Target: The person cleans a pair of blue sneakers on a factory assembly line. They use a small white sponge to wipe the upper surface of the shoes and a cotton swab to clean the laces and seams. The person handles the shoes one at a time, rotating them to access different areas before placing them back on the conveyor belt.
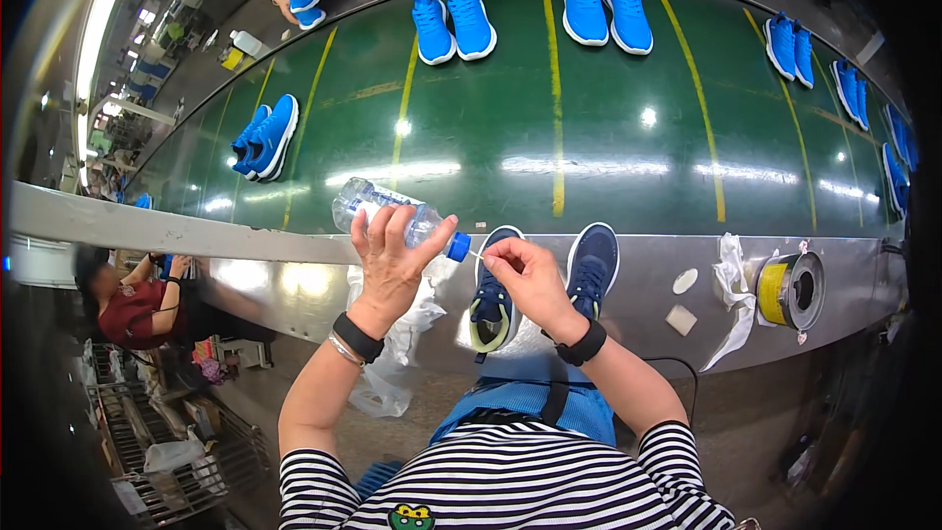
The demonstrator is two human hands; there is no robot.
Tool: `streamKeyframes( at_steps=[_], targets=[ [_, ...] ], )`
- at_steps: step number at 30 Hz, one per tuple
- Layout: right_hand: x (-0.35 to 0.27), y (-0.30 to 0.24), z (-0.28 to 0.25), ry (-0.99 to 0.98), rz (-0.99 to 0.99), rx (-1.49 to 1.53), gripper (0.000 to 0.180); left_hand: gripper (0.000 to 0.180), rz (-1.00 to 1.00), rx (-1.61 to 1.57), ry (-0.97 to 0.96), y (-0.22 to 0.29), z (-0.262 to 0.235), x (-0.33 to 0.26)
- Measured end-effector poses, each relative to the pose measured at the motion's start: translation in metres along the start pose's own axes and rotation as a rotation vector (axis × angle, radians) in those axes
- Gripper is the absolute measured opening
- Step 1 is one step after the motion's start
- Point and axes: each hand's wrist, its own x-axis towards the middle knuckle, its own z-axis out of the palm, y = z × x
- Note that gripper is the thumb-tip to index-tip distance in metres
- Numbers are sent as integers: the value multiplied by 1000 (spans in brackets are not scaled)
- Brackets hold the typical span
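Two hands on this one: the left hand [392, 265] has its fingers spread and curled around a clear bottle [424, 218], tipped so its blue cap [458, 246] points down to the right, while the right hand [525, 275], just right of the bottle, has thumb and fingertips closed in a tight pinch on a thin white stick [477, 255]. Can't tell from this angle whether the stick's far end goes into the cap or just sits next to it. One navy shoe [491, 309] is right of the bottle and closer to the body, its mate [594, 260] farther right of the bottle, and the green belt [628, 137] stretches beyond the bottle. Honestly, I'd go easy with the left grip, since thin plastic like that probably flexes and any squeeze could push out a drip. Line the stick up straight with the cap, because coming in crooked might bend it. I'd also shift the bottle a bit left, so anything that spills misses that nearer shoe.
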Motion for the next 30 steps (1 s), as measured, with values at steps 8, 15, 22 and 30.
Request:
streamKeyframes(
  at_steps=[8,15,22,30],
  targets=[
    [0,-2,7,7,22,99,12,63,-13,18,0,-1,-2,-2],
    [-13,9,-19,80,-80,274,12,76,-561,-518,86,13,30,-30],
    [-49,68,-126,637,-56,-204,10,72,-1050,-1122,59,17,98,-110],
    [-37,84,-131,643,-127,-413,7,73,-998,-1103,33,17,103,-127]
  ],
)
